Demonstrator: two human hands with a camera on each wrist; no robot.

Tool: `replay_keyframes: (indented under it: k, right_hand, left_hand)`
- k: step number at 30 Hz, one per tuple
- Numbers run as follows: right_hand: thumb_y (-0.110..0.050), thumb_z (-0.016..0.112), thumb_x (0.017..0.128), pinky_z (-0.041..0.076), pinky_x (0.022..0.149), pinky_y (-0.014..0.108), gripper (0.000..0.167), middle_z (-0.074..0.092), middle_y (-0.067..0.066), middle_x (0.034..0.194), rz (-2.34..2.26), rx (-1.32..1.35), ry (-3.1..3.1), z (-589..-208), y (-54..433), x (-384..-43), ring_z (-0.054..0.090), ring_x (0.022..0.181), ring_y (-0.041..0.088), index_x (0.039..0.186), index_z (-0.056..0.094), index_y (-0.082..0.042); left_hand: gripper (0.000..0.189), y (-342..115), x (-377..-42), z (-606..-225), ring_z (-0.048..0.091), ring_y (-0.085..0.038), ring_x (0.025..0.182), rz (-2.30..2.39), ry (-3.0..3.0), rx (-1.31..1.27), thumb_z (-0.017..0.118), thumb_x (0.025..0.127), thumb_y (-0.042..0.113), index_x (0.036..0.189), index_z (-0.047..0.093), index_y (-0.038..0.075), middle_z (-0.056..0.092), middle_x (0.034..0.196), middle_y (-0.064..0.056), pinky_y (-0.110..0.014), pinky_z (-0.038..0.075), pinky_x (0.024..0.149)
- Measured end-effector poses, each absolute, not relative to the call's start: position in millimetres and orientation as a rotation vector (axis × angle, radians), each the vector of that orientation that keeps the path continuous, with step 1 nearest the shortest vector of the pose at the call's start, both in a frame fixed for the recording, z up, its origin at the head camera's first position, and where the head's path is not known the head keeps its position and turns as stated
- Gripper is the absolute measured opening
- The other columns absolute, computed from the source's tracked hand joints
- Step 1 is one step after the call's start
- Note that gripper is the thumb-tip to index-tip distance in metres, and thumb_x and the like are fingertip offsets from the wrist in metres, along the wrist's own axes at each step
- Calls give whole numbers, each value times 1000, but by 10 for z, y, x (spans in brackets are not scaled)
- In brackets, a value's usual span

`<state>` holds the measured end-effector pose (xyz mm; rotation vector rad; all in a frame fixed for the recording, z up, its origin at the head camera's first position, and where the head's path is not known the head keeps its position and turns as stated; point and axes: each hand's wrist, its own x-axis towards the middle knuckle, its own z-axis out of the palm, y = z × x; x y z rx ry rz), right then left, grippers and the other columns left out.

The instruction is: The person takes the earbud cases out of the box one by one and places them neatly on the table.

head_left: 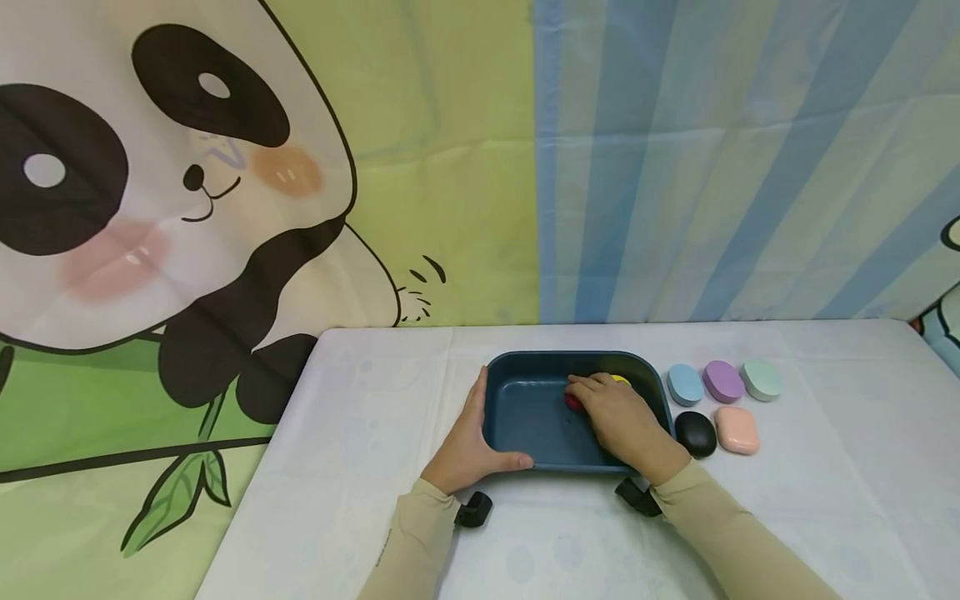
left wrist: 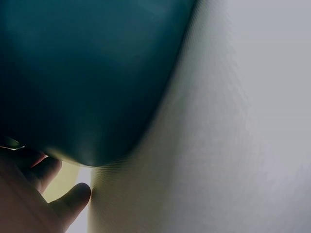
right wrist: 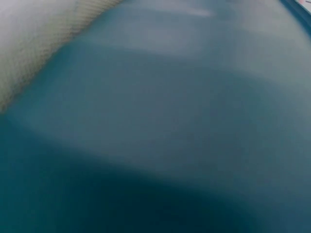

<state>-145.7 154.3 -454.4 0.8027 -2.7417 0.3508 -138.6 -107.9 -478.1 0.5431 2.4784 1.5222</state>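
Touching the left end of a tray [head_left: 525,427], lower centre of frame: left hand [head_left: 474,442], fingers extended. Inside: red piece [head_left: 573,403] under the right hand [head_left: 622,421], grasp not discernible; yellow piece [head_left: 621,379], likely knocked if that hand swings right.

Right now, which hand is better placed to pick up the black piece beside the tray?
Likely the right hand: it is nearer the black piece, though it's over the red piece, grip unclear. The left hand rests against the opposite end of the tray.
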Motion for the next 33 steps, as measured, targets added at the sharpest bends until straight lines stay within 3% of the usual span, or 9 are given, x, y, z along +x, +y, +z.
replay_keyframes:
  k: [9,15,21,26,29,33]
  right_hand:
    - [9,70,86,53,84,50,30,65,15,107,322,759,-2745,-4558,1526,-1474,61,99,34,112,71,-6]
    - [8,71,87,53,81,48,31,62,17,104,324,778,-2736,-4554,1532,-1462,60,92,33,114,72,-7]
    - [1,84,79,56,78,45,42,60,16,107,417,769,-2753,-4533,1540,-1430,59,94,31,117,68,-8]
    - [2,77,85,56,73,40,28,60,15,106,459,756,-2759,-4525,1536,-1415,58,93,28,110,69,-6]
    - [2,72,87,55,72,39,20,61,13,104,449,748,-2762,-4521,1531,-1425,57,91,27,106,70,-5]
    - [2,72,88,55,70,38,26,61,11,102,427,727,-2771,-4508,1524,-1439,57,90,26,113,70,-5]
  left_hand:
    - [138,-1079,-1384,-4785,5,-18,153,1528,2478,556,92,68,49,161,-8,35,-1,167,9,-54,20,119]
    - [138,-1078,-1384,-4780,5,-17,153,1524,2476,545,93,69,44,162,-8,30,-2,167,10,-53,20,119]
    - [137,-1079,-1377,-4778,5,-18,153,1507,2484,538,93,69,46,162,-8,30,-1,167,10,-54,20,119]
    - [137,-1080,-1376,-4774,5,-17,153,1512,2485,538,93,70,39,163,-6,25,-1,167,10,-54,19,119]
    - [138,-1081,-1378,-4775,5,-18,153,1516,2485,553,93,69,44,162,-7,27,-1,167,9,-55,20,119]
    - [137,-1080,-1379,-4773,5,-21,153,1524,2482,569,92,69,49,162,-7,30,-2,167,7,-57,20,118]
